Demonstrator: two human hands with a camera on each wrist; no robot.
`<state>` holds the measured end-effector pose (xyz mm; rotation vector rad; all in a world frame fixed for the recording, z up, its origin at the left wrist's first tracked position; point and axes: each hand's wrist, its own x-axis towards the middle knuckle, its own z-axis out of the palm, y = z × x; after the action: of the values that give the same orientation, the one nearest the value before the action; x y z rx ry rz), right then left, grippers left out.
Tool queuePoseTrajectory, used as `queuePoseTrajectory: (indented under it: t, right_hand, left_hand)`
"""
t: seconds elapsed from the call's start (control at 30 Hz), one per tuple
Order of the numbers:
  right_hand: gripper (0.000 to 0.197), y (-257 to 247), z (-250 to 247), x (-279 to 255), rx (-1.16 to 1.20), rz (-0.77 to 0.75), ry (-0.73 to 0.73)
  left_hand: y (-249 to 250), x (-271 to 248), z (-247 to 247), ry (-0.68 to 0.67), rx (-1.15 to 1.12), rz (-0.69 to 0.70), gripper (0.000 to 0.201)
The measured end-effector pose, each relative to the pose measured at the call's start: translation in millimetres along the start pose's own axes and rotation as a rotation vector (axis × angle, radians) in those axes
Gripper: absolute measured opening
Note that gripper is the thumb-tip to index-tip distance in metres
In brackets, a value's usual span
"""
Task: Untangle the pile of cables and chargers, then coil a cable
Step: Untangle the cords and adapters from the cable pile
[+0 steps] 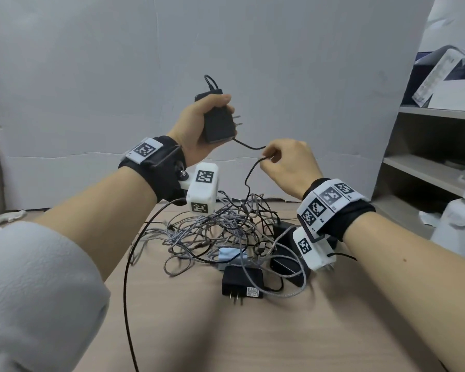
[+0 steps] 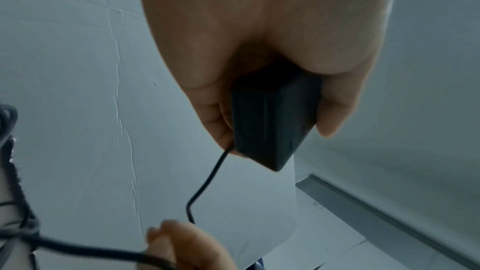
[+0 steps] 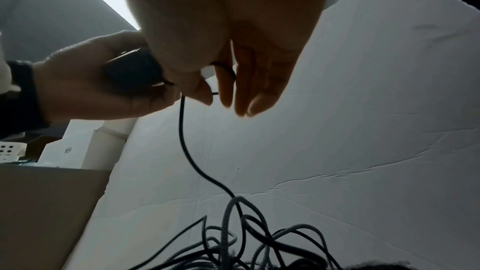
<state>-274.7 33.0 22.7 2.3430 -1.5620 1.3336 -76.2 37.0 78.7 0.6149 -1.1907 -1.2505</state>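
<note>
My left hand (image 1: pixel 199 124) is raised above the table and grips a black charger block (image 1: pixel 217 122) with two metal prongs pointing right; the same block (image 2: pixel 272 118) fills the left wrist view. A thin black cable (image 1: pixel 249 147) runs from the block's lower end to my right hand (image 1: pixel 285 165), which pinches it between thumb and forefinger (image 3: pixel 205 93). From there the cable (image 3: pixel 187 151) drops into the tangled pile of grey braided and black cables (image 1: pixel 215 232) on the wooden table (image 1: pixel 306 331).
In the pile lie a black plug adapter (image 1: pixel 242 284), a grey block (image 1: pixel 231 257) and other black chargers (image 1: pixel 285 245). A white crumpled backdrop (image 1: pixel 226 49) stands behind. Grey shelves (image 1: pixel 435 157) with boxes rise at the right.
</note>
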Motion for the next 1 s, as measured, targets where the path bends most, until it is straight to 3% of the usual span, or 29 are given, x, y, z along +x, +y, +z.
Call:
queuePoseTrajectory:
  t: [0.13, 0.23, 0.3, 0.37, 0.47, 0.6, 0.77, 0.87, 0.93, 1.0]
  right_hand:
    - [0.031, -10.1, -3.2, -6.2, -0.061, 0.103, -0.328]
    - [0.04, -10.4, -3.7, -3.0, -0.015, 0.255, -0.397]
    - [0.031, -6.7, -1.7, 0.4, 0.061, 0.394, -0.416]
    - [0.027, -6.9, 0.6, 2.1, 0.227, 0.487, -0.384]
    - [0.028, -13.7, 1.4, 9.9, 0.667, 0.55, -0.173]
    - [0.019, -31.9, -6.8, 21.4, 0.876, 0.374, -0.001]
    - [0.021, -49.6, -22.0, 20.0, 1.012, 0.236, -0.066]
    - [0.021, -46.9, -22.9, 20.9, 1.056, 0.258, -0.042]
    - [0.017, -39.9, -21.2, 22.2, 0.893, 0.306, 0.01]
    - [0.006, -34.0, -20.6, 17.9, 0.635, 0.367, -0.158]
  left_hand:
    - [2.7, 4.2, -3.9, 0.093, 0.089, 0.097, 0.024]
    - [10.8, 5.7, -8.9, 0.174, 0.106, 0.145, 0.028]
    - [15.1, 3.7, -11.2, 0.165, 0.131, 0.146, 0.023]
    - [15.0, -0.1, -12.0, 0.113, 0.266, 0.148, 0.022]
    - [6.6, -5.3, -11.7, -0.014, 0.745, 0.069, 0.023]
    - [-7.4, -11.5, -10.9, -0.175, 1.111, -0.087, 0.022]
    - [-14.8, -15.3, -11.5, -0.293, 0.773, -0.212, 0.069]
    - [-11.0, -15.7, -4.9, -0.199, 0.734, -0.132, 0.05]
    - [-8.1, -10.9, -6.6, -0.083, 0.743, -0.041, 0.031]
    - [-4.0, -5.4, -11.5, -0.001, 0.702, 0.044, 0.026]
